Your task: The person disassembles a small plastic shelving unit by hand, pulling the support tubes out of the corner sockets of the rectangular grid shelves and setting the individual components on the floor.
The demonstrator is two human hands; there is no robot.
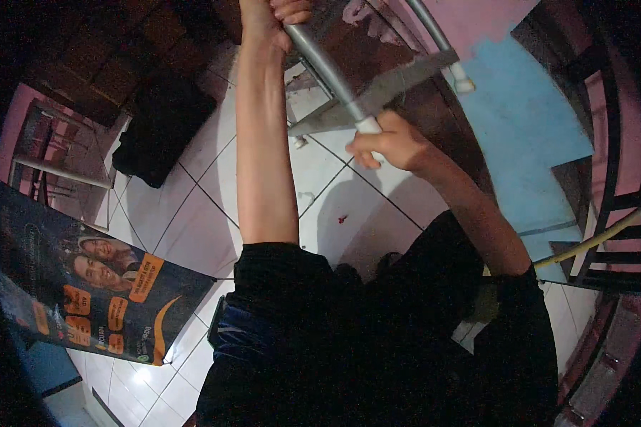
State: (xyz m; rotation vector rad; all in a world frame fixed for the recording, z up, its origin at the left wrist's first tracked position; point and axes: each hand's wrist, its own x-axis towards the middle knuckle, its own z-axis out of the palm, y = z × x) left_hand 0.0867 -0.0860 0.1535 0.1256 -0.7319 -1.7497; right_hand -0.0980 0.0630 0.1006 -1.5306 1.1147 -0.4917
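Observation:
A grey metal tube leg (327, 67) slants down toward me from the top of the view. It ends in a white cap (367, 126). My left hand (269, 21) is wrapped round the upper part of the tube, partly cut off by the view's edge. At the lower end, my right hand (395, 142) is closed on the white cap with its fingers curled. Behind the tube runs a flat grey bar (406, 82). Another metal leg (432, 25) with a pale foot stands farther right. The rest of this furniture is out of view or dark.
White tiles (206, 167) cover the floor beneath my arms. A black cloth heap (165, 128) lies at the left, above a dark banner (107, 281) with orange patches. To the right are a blue-painted surface (527, 135) and a yellow pole (591, 242) near black slats.

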